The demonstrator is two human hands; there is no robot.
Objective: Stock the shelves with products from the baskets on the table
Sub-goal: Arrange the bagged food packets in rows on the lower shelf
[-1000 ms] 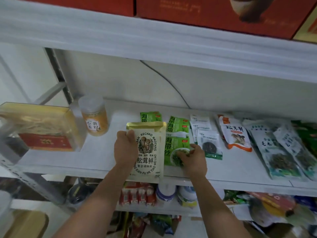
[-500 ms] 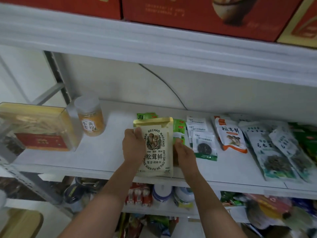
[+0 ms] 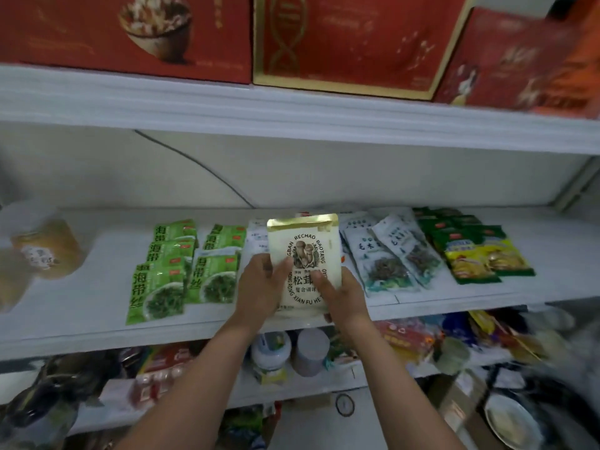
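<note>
Pouch: a cream mushroom-seasoning pouch [image 3: 303, 235] was held upright over the front edge of the middle shelf [image 3: 81, 313], in the gap between the packet rows; whether its bottom touched the board could not be told.
Hands: the left hand [image 3: 259, 287] gripped the pouch's left edge, thumb across its face; the right hand [image 3: 345, 297] gripped the lower right corner. Both were clamped on it, close together.
Progress: the shelf already carried several tidy rows, so much stocking looked done. This pouch was not yet set down, and the baskets and table were out of view, so what remained could not be judged.
Pouch's look: flat, sealed and uncreased, with a gold band along the top and a round mushroom emblem ringed with lettering.
Neighbours: green seaweed packets [image 3: 159, 287] lay to its left, white dried-goods packets [image 3: 389, 254] to its right, and green-and-yellow packets [image 3: 470, 251] beyond those.
Further out: a blurred amber jar [image 3: 48, 251] stood at far left; red gift boxes [image 3: 130, 34] lined the shelf above.
</note>
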